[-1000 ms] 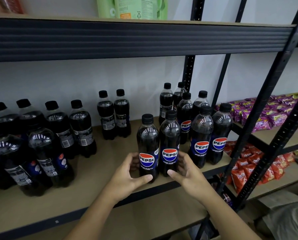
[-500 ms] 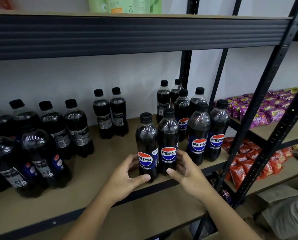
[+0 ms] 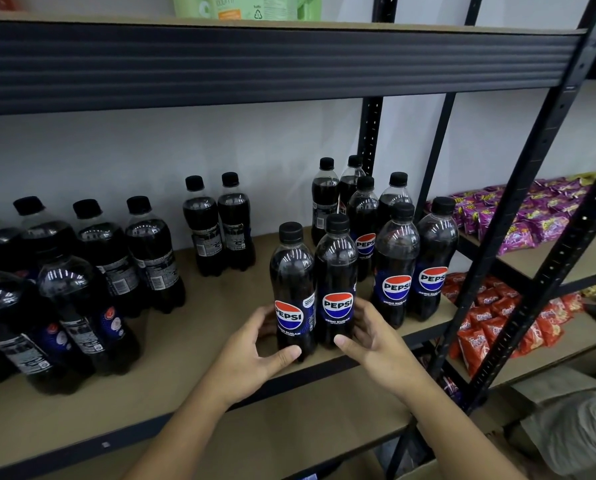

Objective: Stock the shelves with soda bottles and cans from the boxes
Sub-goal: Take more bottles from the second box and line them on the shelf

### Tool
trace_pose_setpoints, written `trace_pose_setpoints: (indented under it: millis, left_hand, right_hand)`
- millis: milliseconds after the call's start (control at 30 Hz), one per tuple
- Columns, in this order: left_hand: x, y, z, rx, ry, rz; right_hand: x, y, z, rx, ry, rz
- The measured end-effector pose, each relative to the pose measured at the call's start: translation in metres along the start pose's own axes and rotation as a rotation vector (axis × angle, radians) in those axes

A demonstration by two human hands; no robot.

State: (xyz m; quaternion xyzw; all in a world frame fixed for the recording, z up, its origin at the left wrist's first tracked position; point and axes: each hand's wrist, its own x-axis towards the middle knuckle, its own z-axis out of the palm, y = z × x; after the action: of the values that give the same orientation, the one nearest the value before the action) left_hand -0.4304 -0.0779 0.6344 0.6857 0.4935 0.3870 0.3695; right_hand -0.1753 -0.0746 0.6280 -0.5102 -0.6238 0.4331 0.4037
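Observation:
Two black Pepsi bottles stand side by side at the front edge of the wooden shelf (image 3: pixel 220 306). My left hand (image 3: pixel 251 351) curls round the base of the left bottle (image 3: pixel 291 289), thumb across its front. My right hand (image 3: pixel 369 337) grips the base of the right bottle (image 3: pixel 336 278) from the right side. Both labels face me. Just to the right stands a block of several more Pepsi bottles (image 3: pixel 397 268) in rows.
Two bottles (image 3: pixel 218 226) stand near the back wall, and several more crowd the shelf's left end (image 3: pixel 82 292). Black uprights (image 3: pixel 518 188) frame the right side. Purple (image 3: pixel 518 216) and orange snack packs (image 3: pixel 490 317) fill the neighbouring shelves. A green pack (image 3: pixel 248 5) sits above.
Both hands stay on the same two bottles at the shelf's front edge. The bottles have hardly shifted; only the view moved slightly.

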Motion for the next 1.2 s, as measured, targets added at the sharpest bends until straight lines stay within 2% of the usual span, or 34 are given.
trace_pose_setpoints:
  millis: [767,1200]
  left_hand:
    - [-0.0023,0.0046,0.0024,-0.002,0.042,-0.027]
    - [-0.0043,0.0078,0.0057,0.087,0.087,-0.058]
  right_hand:
    - [-0.0001,-0.0010,0.0000,-0.009,-0.017,-0.015]
    - [0.0016,-0.0012,-0.0027,-0.042,-0.034,-0.043]
